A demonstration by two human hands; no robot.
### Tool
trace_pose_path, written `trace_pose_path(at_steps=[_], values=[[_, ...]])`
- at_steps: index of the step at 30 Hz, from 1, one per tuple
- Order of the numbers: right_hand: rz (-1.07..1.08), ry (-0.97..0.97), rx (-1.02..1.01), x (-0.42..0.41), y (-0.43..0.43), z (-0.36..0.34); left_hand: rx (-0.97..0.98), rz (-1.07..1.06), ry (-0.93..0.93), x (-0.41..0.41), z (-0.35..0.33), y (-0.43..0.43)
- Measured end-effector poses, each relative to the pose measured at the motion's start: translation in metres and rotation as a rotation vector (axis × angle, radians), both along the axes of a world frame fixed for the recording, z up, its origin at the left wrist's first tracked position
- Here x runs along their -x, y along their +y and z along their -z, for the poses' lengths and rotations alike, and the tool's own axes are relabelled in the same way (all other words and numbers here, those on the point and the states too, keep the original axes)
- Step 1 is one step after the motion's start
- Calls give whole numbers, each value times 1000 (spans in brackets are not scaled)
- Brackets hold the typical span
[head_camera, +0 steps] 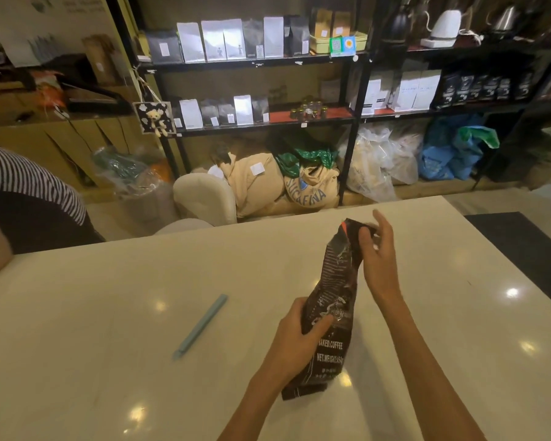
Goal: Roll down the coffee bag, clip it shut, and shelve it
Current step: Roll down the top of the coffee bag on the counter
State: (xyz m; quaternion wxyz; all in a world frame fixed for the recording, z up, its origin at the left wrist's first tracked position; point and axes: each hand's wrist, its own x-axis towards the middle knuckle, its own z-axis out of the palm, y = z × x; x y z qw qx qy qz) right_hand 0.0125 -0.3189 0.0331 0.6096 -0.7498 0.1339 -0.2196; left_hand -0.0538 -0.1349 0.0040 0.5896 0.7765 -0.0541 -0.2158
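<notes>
A dark brown coffee bag [334,300] with white lettering stands on the pale table [109,313], leaning away from me. My left hand [299,338] grips its lower middle from the left side. My right hand [377,249] pinches the crumpled top of the bag, where a bit of orange lining shows. A long light-blue bag clip [201,326] lies flat on the table, well to the left of the bag and apart from both hands. Beyond the table stands a black shelf unit [261,60] holding rows of coffee bags.
Another person in a striped sleeve [26,183] sits at the far left. Cream chairs [204,195] stand behind the table's far edge. Burlap sacks [309,183] and plastic bags [379,157] fill the shelf's bottom. A dark surface [522,237] adjoins the table's right side.
</notes>
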Motion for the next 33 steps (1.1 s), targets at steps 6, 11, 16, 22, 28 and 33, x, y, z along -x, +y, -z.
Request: trace_pose_path(at_steps=[6,11,16,22,28,33], values=[[-253,-172,1422,-7,4,-66,-65,-95,-96,0,7,1],[-499,-19,1589,-24,14,-72,-65,-139,-89,4,13,-1],[-476,-33,1459,-23,12,-84,-34,-178,-60,2,18,4],[-666,136,1276,-20,25,-73,16,-147,-12,1,14,6],[-490,7,1050,-25,28,-53,74,-87,50,0,7,-1],[-362,57,946,-35,23,-45,126,-93,117,-1,5,-5]])
